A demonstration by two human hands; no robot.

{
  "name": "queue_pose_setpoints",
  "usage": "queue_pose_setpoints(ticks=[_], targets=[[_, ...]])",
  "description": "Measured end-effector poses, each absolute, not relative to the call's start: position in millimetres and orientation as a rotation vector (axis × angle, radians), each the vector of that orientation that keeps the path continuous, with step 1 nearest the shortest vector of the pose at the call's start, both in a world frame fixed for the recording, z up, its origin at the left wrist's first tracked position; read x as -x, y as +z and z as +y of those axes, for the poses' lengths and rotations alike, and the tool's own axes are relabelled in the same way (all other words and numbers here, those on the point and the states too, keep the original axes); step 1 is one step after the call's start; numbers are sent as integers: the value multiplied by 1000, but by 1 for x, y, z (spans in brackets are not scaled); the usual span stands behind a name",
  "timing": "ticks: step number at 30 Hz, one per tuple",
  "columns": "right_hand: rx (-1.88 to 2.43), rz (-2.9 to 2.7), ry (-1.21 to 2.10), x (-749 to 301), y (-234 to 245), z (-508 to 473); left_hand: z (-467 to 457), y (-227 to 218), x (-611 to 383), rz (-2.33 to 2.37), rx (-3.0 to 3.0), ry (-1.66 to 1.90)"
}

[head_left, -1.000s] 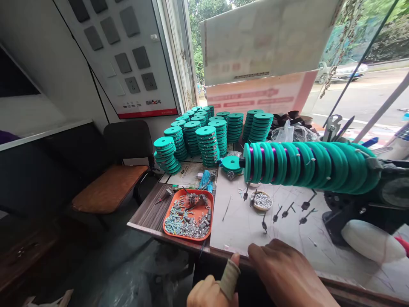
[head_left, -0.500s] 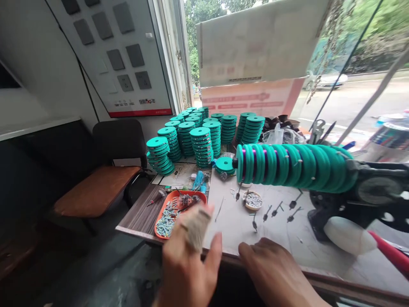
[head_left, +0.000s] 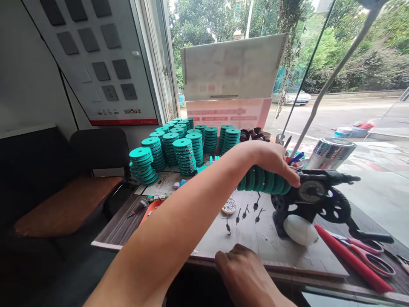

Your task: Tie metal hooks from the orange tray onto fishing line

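Observation:
My left arm stretches across the bench, and my left hand (head_left: 276, 160) is over the far right end of a row of green foam spools (head_left: 263, 181) on a black hand-cranked winder (head_left: 313, 192). One digit points down beside the winder's body; the other fingers are hidden behind the hand. My right hand (head_left: 239, 266) rests curled at the front edge of the bench, and what its fingers may hold is out of sight. Several small dark fishing floats or sinkers (head_left: 244, 212) lie on the pale board (head_left: 211, 243), near a round dish of small beads (head_left: 229, 206).
Stacks of green spools (head_left: 183, 155) stand at the back left. An orange tray (head_left: 151, 209) is mostly behind my forearm. To the right lie scissors (head_left: 372, 258), a red tapered object (head_left: 348, 256) and a white rounded object (head_left: 300, 230). A metal can (head_left: 332, 151) stands by the window.
My left hand has moved from beside the orange tray up and right to the spools on the winder. My right hand stays at the bench edge. The view has shifted right.

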State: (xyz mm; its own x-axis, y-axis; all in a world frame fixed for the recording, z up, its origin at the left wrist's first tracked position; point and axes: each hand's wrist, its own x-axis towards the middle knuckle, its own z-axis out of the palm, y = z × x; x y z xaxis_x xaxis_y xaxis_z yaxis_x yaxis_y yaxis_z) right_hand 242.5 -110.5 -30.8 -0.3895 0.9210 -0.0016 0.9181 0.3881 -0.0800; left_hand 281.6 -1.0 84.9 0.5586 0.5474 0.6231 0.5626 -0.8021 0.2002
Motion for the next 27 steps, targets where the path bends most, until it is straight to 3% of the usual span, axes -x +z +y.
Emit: queue_pose_setpoints(ticks=[6, 8, 15, 20, 22, 24, 27], targets=[[1692, -2555, 166, -246, -31, -112, 4, 103, -265, -686, 3020, -358], [1697, -2540, 176, -247, -33, -112, -1, 97, -263, -631, 2949, -314], [1727, -2489, 184, -248, -41, -112, -19, 81, -255, -585, 2704, -624], [1758, -2429, 167, -250, -48, -111, -38, 89, -180, -737, 2591, -1254], [1748, -2426, 160, -250, -51, -110, -55, 67, -138, -1138, 2521, -1268], [1740, -2421, 153, -250, -53, -110, -77, 26, -102, -1389, 2539, -986], [1735, -2398, 153, -249, -55, -109, -113, -49, -73, -1336, 2579, -717]])
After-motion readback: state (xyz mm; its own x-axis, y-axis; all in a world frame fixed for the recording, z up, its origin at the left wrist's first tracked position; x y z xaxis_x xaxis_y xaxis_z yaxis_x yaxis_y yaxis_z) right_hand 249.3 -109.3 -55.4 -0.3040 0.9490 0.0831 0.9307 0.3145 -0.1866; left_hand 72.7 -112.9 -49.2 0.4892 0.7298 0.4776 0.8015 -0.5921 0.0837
